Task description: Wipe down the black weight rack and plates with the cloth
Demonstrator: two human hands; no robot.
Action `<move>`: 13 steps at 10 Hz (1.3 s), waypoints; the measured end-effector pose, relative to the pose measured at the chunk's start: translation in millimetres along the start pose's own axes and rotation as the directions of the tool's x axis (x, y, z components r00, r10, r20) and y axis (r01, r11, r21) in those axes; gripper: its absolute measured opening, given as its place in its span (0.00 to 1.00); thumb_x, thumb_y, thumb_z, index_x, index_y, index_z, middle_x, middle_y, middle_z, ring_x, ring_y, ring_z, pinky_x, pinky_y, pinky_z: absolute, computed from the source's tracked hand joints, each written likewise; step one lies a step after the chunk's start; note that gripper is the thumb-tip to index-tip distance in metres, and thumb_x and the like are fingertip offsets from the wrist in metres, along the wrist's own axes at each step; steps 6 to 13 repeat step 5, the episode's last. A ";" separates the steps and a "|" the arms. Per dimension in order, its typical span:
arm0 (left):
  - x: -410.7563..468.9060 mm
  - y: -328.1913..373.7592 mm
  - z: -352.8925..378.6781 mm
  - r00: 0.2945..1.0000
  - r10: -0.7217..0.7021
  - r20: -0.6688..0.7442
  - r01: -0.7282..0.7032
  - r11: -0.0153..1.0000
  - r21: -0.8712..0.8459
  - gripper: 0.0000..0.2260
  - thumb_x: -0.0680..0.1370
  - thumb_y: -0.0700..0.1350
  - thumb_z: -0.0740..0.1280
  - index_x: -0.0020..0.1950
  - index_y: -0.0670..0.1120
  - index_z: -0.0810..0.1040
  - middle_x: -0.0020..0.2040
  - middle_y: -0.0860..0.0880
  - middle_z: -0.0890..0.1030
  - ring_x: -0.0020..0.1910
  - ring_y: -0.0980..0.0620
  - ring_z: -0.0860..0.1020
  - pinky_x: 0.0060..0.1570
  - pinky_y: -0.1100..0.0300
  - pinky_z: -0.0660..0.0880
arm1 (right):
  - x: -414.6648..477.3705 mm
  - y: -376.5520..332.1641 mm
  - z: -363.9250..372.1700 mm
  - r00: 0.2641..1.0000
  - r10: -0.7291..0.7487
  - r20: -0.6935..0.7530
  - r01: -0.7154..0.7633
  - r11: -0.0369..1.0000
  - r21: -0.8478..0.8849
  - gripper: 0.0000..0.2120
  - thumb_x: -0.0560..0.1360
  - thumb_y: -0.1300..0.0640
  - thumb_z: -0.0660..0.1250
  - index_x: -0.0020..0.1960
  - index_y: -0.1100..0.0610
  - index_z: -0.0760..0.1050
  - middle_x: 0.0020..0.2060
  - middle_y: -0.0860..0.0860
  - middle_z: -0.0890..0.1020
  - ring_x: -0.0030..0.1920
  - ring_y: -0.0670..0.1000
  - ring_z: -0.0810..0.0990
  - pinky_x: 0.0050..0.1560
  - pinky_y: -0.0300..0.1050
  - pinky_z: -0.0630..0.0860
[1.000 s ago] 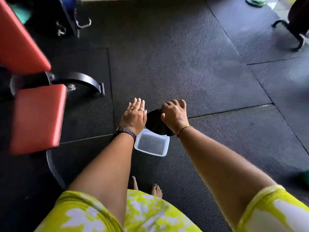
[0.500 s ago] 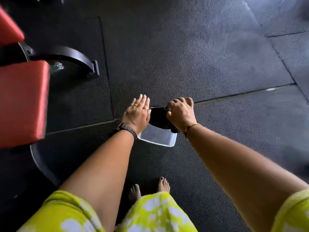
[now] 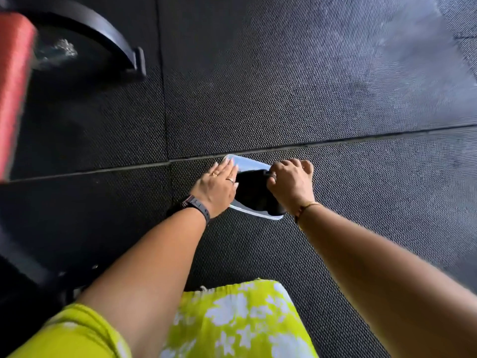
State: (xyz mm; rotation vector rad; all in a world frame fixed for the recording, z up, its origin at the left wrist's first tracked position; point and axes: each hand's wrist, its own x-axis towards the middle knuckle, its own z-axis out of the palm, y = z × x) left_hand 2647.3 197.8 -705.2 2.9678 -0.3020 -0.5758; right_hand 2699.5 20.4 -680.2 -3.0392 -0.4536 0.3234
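My right hand [image 3: 291,186] grips a black cloth [image 3: 251,192], which hangs down over a clear plastic tub [image 3: 247,162] on the floor. My left hand [image 3: 215,191] is beside the cloth with its fingers straight, its fingertips at the tub's far left rim. The cloth covers most of the tub's inside. No weight rack or plates can be made out with certainty; a curved black metal foot [image 3: 103,34] of a machine shows at the upper left.
A red padded bench [image 3: 14,94] stands along the left edge on a black frame. The floor is black textured rubber matting [image 3: 309,86] with seams running across. My yellow flowered clothing fills the bottom of the view.
Both hands have gone down toward the tub, and the cloth now hangs over its inside. The view has tilted downward; my feet are out of sight.
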 end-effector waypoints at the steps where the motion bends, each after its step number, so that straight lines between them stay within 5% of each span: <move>1: 9.6 -9.0 20.2 1.000 -0.005 -0.015 0.005 1.000 -0.018 0.24 0.84 0.46 0.43 0.79 0.39 0.49 0.80 0.42 0.49 0.79 0.48 0.47 0.74 0.58 0.38 | 6.3 1.3 24.6 1.000 0.021 -0.012 -0.021 1.000 0.019 0.11 0.76 0.52 0.60 0.54 0.53 0.79 0.53 0.49 0.80 0.61 0.51 0.70 0.62 0.47 0.51; 3: 30.2 -23.0 41.2 0.999 -0.023 0.024 0.024 0.999 -0.032 0.24 0.85 0.46 0.45 0.79 0.38 0.47 0.80 0.42 0.48 0.79 0.49 0.46 0.74 0.58 0.39 | 23.8 6.9 60.1 0.995 0.095 0.008 -0.095 0.992 0.087 0.12 0.78 0.55 0.60 0.56 0.54 0.78 0.55 0.50 0.79 0.62 0.53 0.70 0.64 0.48 0.52; 5: 44.4 -27.4 33.2 0.999 -0.037 -0.027 0.035 0.996 -0.080 0.24 0.85 0.46 0.46 0.79 0.38 0.46 0.80 0.42 0.48 0.79 0.48 0.45 0.75 0.58 0.40 | 26.4 2.8 60.3 0.989 0.147 0.008 -0.142 0.946 0.290 0.21 0.78 0.63 0.58 0.70 0.56 0.71 0.65 0.54 0.76 0.67 0.56 0.69 0.67 0.50 0.61; 13: 44.4 -27.4 33.2 0.999 -0.037 -0.027 0.035 0.996 -0.080 0.24 0.85 0.46 0.46 0.79 0.38 0.46 0.80 0.42 0.48 0.79 0.48 0.45 0.75 0.58 0.40 | 26.4 2.8 60.3 0.989 0.147 0.008 -0.142 0.946 0.290 0.21 0.78 0.63 0.58 0.70 0.56 0.71 0.65 0.54 0.76 0.67 0.56 0.69 0.67 0.50 0.61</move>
